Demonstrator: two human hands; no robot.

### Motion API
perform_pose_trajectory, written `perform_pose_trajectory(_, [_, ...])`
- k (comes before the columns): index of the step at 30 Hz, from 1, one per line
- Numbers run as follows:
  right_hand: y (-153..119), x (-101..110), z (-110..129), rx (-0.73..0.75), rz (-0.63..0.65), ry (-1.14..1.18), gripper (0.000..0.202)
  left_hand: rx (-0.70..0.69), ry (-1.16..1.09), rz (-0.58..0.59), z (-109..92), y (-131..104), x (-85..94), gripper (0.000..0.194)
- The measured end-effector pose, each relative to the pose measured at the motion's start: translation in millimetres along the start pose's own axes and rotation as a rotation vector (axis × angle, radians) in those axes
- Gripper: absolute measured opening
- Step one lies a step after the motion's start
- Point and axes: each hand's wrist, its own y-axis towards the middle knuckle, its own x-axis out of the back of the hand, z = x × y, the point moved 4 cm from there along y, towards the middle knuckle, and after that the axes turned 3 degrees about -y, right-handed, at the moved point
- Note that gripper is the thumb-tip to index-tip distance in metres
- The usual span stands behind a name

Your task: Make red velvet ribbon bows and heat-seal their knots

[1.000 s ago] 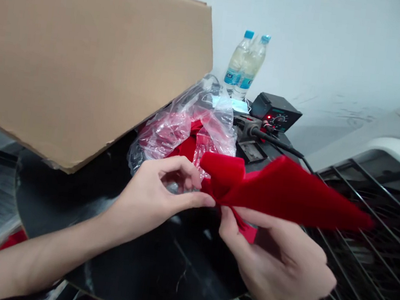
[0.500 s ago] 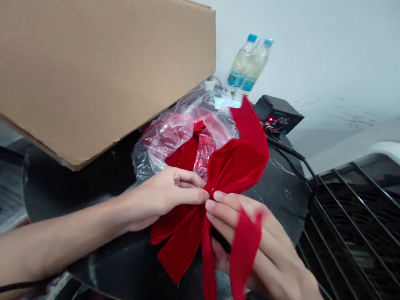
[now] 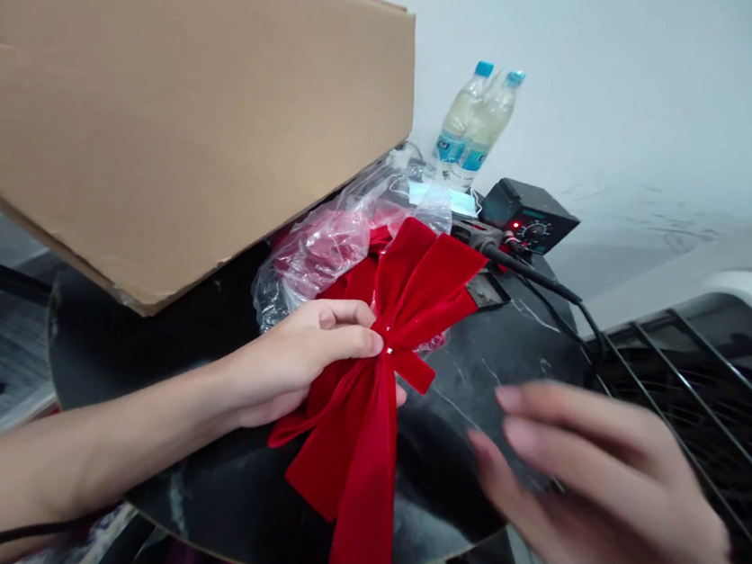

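Observation:
Over the round black table (image 3: 456,472), my left hand (image 3: 300,355) pinches a red velvet bow (image 3: 369,462) at its gathered middle, thumb in front. Loops fan out above and below the knot, and a long tail hangs past the table's front edge. Small shiny specks show at the knot. To the right, apart from the bow, my right hand (image 3: 610,490) is blurred by motion; its fingers are spread and nothing shows between them. Behind the bow lies a clear plastic bag (image 3: 314,257) with more red fabric in it.
A large cardboard box (image 3: 184,115) leans over the table's left side. Two bottles (image 3: 465,125) stand at the back by a black control box (image 3: 529,218) with a red light. A soldering iron's handle (image 3: 519,271) and cable lie beside it. A dark wire rack (image 3: 693,418) is at right.
My right hand has let go of the bow and moved away to the right. The upper loops have shifted and the long tail now hangs straight down. My left hand keeps its pinch.

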Motion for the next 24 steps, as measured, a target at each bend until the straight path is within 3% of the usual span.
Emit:
perform_pose_trajectory(6, [22.5, -29.7, -18.0, 0.228, 0.184, 0.103, 0.029, 0.064, 0.061, -0.015, 3.1, 0.4, -2.7, 0.024])
perform_pose_trajectory(12, [35.8, -24.3, -3.2, 0.490, 0.262, -0.041, 0.031, 0.071, 0.284, -0.103, 4.2, 2.0, 3.6, 0.028])
perform_pose_trajectory(19, [50.3, -25.5, 1.6, 0.567, 0.362, -0.028, 0.034, 0.037, 0.476, -0.111, 3.0, 2.3, 6.9, 0.017])
perform_pose_trajectory(24, [49.1, -32.2, -4.6, 0.459, 0.437, -0.017, 0.030, -0.008, 0.630, -0.112, 0.0, 1.0, 7.3, 0.015])
